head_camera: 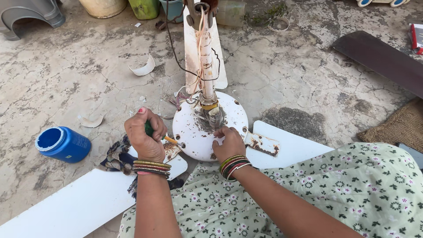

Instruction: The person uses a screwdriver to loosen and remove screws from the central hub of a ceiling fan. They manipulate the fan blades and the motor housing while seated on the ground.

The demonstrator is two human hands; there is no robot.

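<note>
Floral-print lap (pixel 352 194); right hand (pixel 229 143) flat on fan motor housing (pixel 198 132); left hand (pixel 144 134) clamped on screwdriver (pixel 169 139). Risk: tip slipping off the rusted bracket (pixel 171 150).

A fan motor (pixel 209 127) lies on the floor (pixel 70 70) at the centre of the frame, its rod (pixel 205 53) running up toward the top edge. One blade (pixel 75 205) stretches to the lower left, another (pixel 286 147) to the right, a third (pixel 220 66) behind the rod. The left hand (pixel 145 136), left of the motor, holds a screwdriver (pixel 159 134) over a cloth (pixel 116 158). The right hand (pixel 229 142) rests on the motor's near rim. A jar (pixel 62 143) lies on its side at far left. A dark blade (pixel 383 59) lies at upper right, a mat (pixel 398 128) below it.
</note>
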